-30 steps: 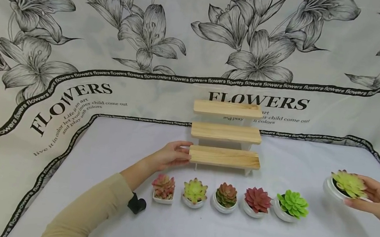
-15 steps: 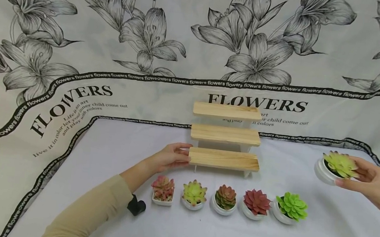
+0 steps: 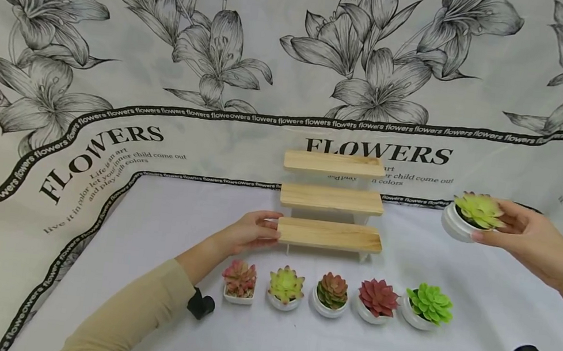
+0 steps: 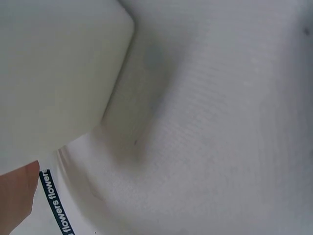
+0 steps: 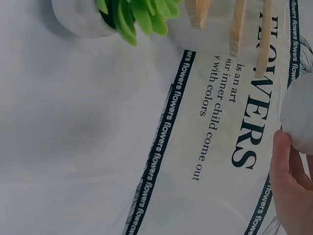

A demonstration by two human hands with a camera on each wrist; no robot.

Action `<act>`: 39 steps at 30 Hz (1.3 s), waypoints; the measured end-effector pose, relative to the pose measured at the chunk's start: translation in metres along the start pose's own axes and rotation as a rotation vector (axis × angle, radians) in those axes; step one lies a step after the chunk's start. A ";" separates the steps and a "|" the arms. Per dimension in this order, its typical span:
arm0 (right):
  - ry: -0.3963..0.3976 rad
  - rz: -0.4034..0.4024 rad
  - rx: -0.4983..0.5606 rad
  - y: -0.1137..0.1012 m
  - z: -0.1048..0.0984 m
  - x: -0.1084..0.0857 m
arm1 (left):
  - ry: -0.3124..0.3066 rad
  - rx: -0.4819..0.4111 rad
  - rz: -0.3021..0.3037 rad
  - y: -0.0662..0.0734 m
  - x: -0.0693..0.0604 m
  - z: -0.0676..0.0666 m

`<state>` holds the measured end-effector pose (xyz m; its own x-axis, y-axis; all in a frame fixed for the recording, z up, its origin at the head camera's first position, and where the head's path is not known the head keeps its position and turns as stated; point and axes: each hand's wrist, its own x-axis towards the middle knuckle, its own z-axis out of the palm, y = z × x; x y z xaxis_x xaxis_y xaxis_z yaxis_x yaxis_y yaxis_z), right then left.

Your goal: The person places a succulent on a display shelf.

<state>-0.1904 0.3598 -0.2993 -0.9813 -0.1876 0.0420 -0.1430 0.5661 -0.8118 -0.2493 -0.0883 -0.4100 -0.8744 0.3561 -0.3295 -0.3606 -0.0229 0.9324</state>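
My right hand (image 3: 527, 238) pinches the rim of a round white pot holding a yellow-green succulent (image 3: 478, 209), raised above the table to the right of a three-tier display stand (image 3: 329, 235). In the right wrist view only the white pot (image 5: 299, 112) and some fingers (image 5: 286, 169) show at the right edge. At the left end of the stand's lowest wooden tier, my left hand (image 3: 251, 234) grips the board's edge; its thumb is hard to make out. The left wrist view shows part of the hand (image 4: 17, 198) beside a large, close white surface (image 4: 58, 73).
In front of the stand runs a row of potted succulents: pink in a square pot (image 3: 240, 281), yellow-green (image 3: 286, 287), reddish-green (image 3: 332, 294), dark red (image 3: 378, 299), bright green (image 3: 428, 305). A flower-printed cloth (image 3: 222, 145) hangs behind the white-covered table (image 3: 293, 350).
My right hand has carried the yellow-green succulent leftward and farther back, closer to the stand. My left hand stays at the lowest tier, and the row of pots has not moved.
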 end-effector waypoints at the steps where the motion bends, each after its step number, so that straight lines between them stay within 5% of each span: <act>1: -0.009 0.002 -0.001 -0.004 0.000 0.003 | 0.001 0.004 0.000 0.001 0.000 0.000; 12: -0.061 0.036 0.036 -0.038 0.005 0.034 | -0.003 -0.002 -0.013 0.005 0.001 0.001; 23: -0.107 0.104 0.080 -0.071 0.031 0.071 | 0.010 0.006 -0.027 0.009 0.002 0.002; 39: -0.100 0.057 0.166 -0.099 0.068 0.110 | 0.006 -0.008 -0.039 0.011 0.001 0.003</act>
<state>-0.2753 0.2292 -0.2540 -0.9684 -0.2425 -0.0579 -0.0566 0.4399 -0.8963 -0.2533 -0.0848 -0.4000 -0.8616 0.3516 -0.3660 -0.3967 -0.0169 0.9178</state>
